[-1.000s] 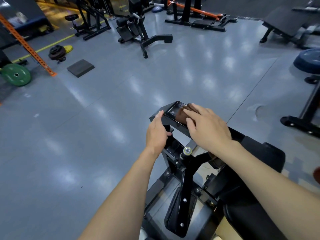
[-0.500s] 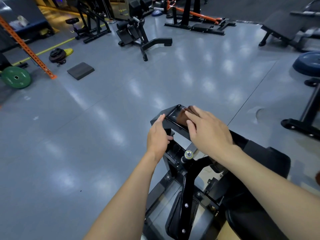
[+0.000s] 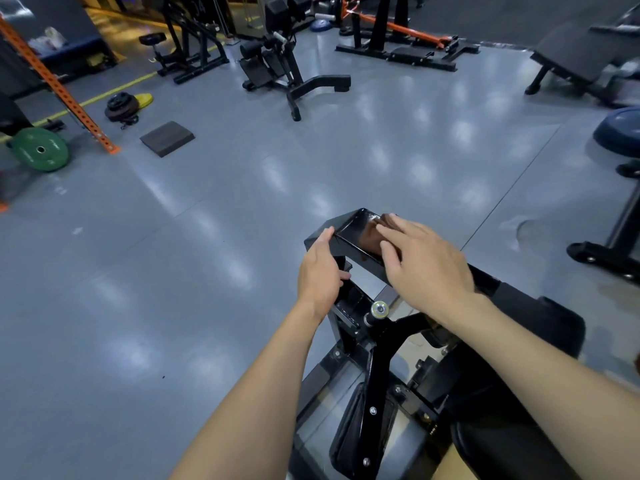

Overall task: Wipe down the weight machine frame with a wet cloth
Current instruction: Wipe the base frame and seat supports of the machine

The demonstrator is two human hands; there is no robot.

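Black pad (image 3: 519, 445) nearest, below frame (image 3: 349, 249). Left hand (image 3: 320, 275) grips frame's left edge, bracing. Right hand (image 3: 426, 268), fingers flat, presses brown cloth (image 3: 372, 237) onto frame top. Advice: keep pressure even, overlap strokes, reach far rim.

Head view: right hand (image 3: 429, 268) pressing a brown cloth (image 3: 372, 233) flat onto the top plate of a black weight machine frame (image 3: 377, 382); left hand (image 3: 320, 275) gripping the plate's left edge; grey floor (image 3: 207, 237) with a green weight plate (image 3: 40, 148) far left
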